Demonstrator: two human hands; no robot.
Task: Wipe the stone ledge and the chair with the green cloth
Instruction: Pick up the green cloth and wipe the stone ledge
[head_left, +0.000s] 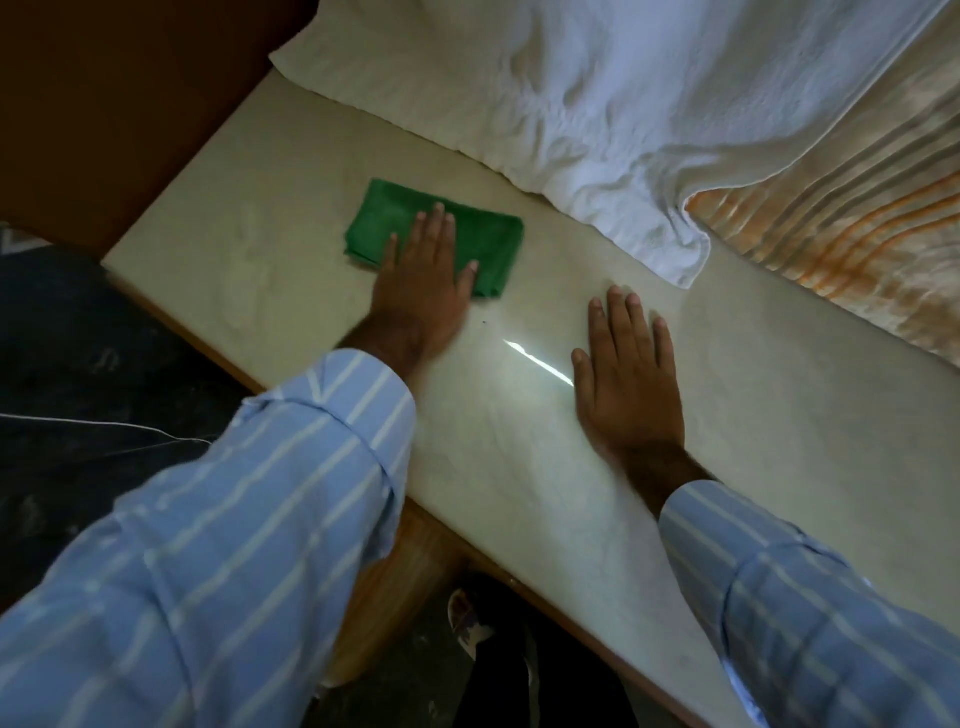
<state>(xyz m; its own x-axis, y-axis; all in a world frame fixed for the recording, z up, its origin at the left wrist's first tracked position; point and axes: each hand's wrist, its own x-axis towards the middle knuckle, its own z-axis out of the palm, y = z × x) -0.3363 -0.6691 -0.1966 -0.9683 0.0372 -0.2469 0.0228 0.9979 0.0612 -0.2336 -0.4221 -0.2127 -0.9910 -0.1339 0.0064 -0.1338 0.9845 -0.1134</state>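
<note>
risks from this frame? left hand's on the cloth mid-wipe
1. The white towel drapes onto the ledge right beside the green cloth; a stroke toward it may snag or drag it.
2. The left hand presses flat on the cloth without gripping, so the cloth could bunch or slip out.
3. The right hand lies flat on the ledge, so the patch beneath could go unwiped and get smudged.

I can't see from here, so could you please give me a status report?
Left hand flat on green cloth, on ledge. Right hand flat, empty. White towel overhangs ledge.
</note>
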